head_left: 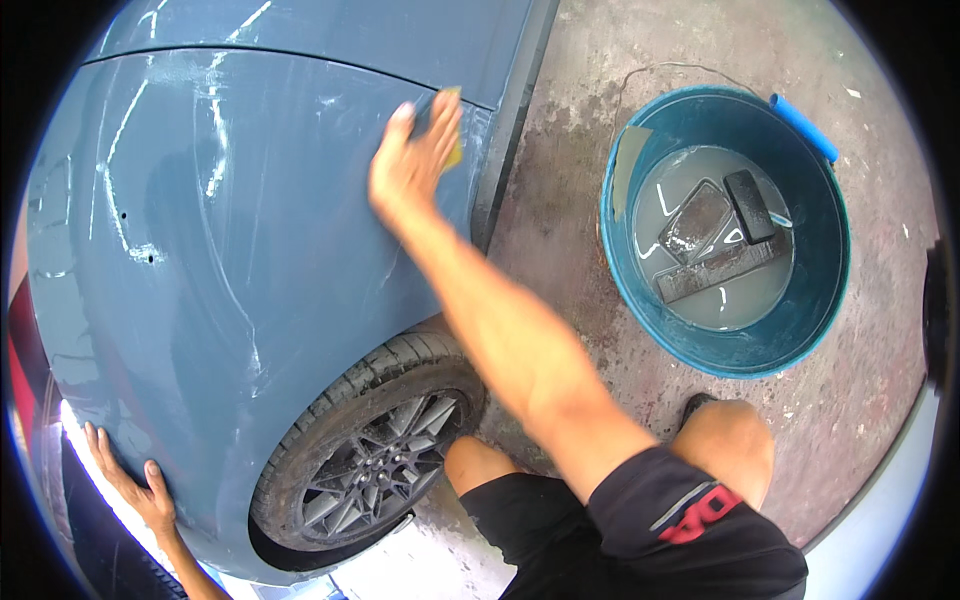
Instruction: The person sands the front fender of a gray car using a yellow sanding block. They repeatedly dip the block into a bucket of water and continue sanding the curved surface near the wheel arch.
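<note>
Sandpaper [452,125] is pressed flat under the right hand [412,160] against the blue-grey car fender [250,250], above the wheel [375,460]; the left hand [130,485] is spread open, braced low.

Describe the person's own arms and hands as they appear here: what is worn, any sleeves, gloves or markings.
Both arms are bare, with no sleeves. The right hand and left hand wear no gloves; no rings, watch or markings are visible. The right forearm shows in full up to past the elbow; the left shows only the hand and wrist at the lower edge.
</note>
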`<state>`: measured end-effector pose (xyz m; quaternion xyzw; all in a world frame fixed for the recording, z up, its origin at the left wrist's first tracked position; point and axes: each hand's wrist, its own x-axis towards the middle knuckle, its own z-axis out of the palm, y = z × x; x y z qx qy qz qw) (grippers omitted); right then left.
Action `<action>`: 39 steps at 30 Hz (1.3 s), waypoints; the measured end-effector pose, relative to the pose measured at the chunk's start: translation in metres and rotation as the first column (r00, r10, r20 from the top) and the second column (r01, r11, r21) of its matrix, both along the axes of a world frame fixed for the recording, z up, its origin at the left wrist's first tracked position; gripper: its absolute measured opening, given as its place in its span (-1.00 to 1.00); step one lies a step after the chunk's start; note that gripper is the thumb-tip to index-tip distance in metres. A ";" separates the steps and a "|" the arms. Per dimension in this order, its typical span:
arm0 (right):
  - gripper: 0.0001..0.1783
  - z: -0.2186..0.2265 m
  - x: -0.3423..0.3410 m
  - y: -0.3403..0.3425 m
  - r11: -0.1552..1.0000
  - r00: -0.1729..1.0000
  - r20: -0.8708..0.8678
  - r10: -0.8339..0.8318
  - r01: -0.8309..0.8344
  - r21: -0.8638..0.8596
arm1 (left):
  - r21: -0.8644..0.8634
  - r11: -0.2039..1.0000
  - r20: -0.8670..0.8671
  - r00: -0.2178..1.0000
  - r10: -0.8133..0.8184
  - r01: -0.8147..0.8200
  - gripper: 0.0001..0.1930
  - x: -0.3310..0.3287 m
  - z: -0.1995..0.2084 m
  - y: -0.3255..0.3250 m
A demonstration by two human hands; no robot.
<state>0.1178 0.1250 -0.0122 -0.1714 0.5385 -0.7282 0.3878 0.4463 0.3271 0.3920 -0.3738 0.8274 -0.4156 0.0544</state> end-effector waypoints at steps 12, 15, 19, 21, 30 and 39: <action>0.00 -0.018 0.011 0.008 0.993 0.990 0.141 0.017 -0.033 0.114 | -0.015 1.000 0.023 1.000 -0.001 0.001 -0.20 -0.009 -0.004 -0.001; 0.01 0.019 0.063 0.047 0.998 0.996 0.072 0.044 -0.048 0.043 | -0.021 1.000 0.015 1.000 -0.006 0.006 -0.19 -0.011 -0.004 0.000; 0.05 0.053 0.136 0.116 0.984 0.981 -0.105 0.165 -0.171 -0.045 | -0.002 1.000 0.006 1.000 0.011 -0.011 -0.19 -0.009 -0.005 0.003; 0.03 0.014 0.098 0.069 0.975 0.979 0.201 0.034 -0.077 0.211 | -0.005 1.000 0.012 1.000 0.004 -0.004 -0.19 -0.012 -0.009 0.001; 0.12 0.073 0.139 0.118 0.982 0.983 -0.001 0.184 -0.184 0.040 | 0.041 0.998 0.002 0.999 -0.039 0.039 -0.25 -0.003 -0.003 -0.001; 0.00 0.076 0.151 0.127 0.975 0.982 0.003 0.187 -0.186 0.124 | 0.020 0.999 0.057 0.997 -0.042 0.041 -0.30 0.001 0.005 -0.002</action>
